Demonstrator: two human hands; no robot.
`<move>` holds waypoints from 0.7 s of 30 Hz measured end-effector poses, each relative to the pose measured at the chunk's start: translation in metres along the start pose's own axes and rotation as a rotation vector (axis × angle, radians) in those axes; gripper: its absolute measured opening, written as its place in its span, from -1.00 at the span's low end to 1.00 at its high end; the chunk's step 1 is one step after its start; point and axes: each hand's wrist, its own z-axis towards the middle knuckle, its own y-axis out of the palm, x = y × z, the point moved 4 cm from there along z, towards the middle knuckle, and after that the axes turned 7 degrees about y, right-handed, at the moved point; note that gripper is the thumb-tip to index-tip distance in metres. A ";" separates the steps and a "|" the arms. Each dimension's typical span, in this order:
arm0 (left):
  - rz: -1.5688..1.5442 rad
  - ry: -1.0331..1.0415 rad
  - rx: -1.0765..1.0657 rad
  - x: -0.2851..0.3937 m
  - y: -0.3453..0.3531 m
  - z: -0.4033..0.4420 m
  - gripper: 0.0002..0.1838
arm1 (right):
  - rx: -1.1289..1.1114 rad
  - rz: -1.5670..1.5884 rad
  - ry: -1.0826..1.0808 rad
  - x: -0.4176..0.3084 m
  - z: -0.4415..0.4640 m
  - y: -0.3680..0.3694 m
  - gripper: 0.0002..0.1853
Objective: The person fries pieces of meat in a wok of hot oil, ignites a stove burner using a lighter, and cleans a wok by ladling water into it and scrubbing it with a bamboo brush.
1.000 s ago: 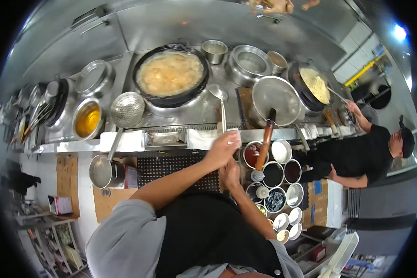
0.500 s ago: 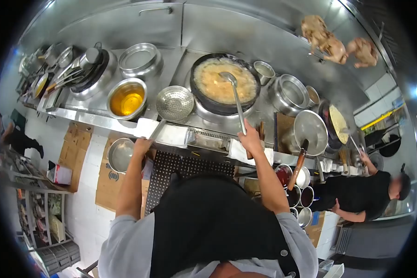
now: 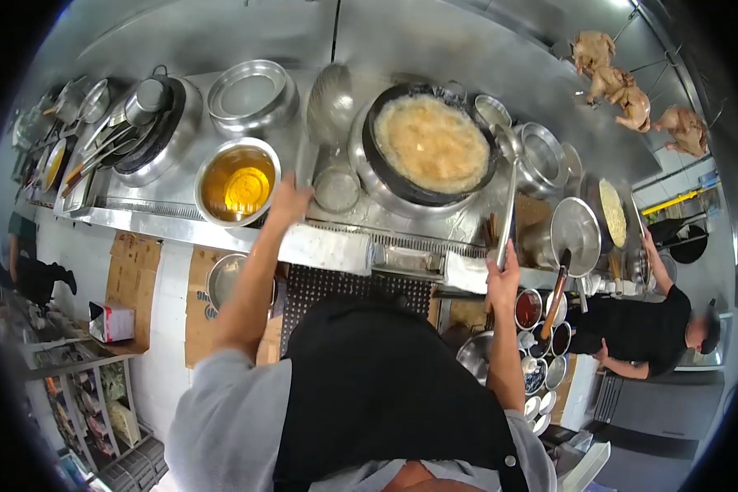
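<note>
The right hand (image 3: 503,277) had its fingers curled snugly around the handle of a long silver metal ladle (image 3: 509,148), whose bowl was just off the right edge of a wide round black wok (image 3: 418,195), not in it. The left hand (image 3: 290,202) came out pretty blurry, so can't swear to each finger, but they looked closed on the handle of a round silver perforated skimmer (image 3: 330,102), up just left of the wok. The wok was full of foamy golden liquid (image 3: 430,143). Right by the left hand, a round shiny steel bowl (image 3: 206,197) of clear amber liquid stood on the silver steel worktop (image 3: 459,220). Way off to the right, a co-worker in black (image 3: 631,334) stood further along.

Step-wise, it read as mid-fry, both tools out of the liquid. Dipping either one would've called for a slow, level entry, since that foam sat pretty close to the rim.
</note>
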 end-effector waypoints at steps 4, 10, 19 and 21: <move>0.530 0.090 0.095 -0.006 -0.019 0.077 -0.49 | 0.076 -0.106 -0.123 0.001 -0.001 -0.002 -0.27; 0.433 0.097 -0.022 0.002 -0.038 0.096 -0.47 | -0.086 0.008 0.047 -0.028 -0.011 -0.004 -0.31; -0.201 -0.038 -0.090 0.119 0.009 0.057 -0.36 | -0.091 -0.232 0.088 -0.071 0.097 0.016 -0.26; 0.046 0.131 -0.019 0.104 0.047 0.063 -0.32 | 0.036 -0.307 -0.109 -0.019 0.123 0.045 -0.26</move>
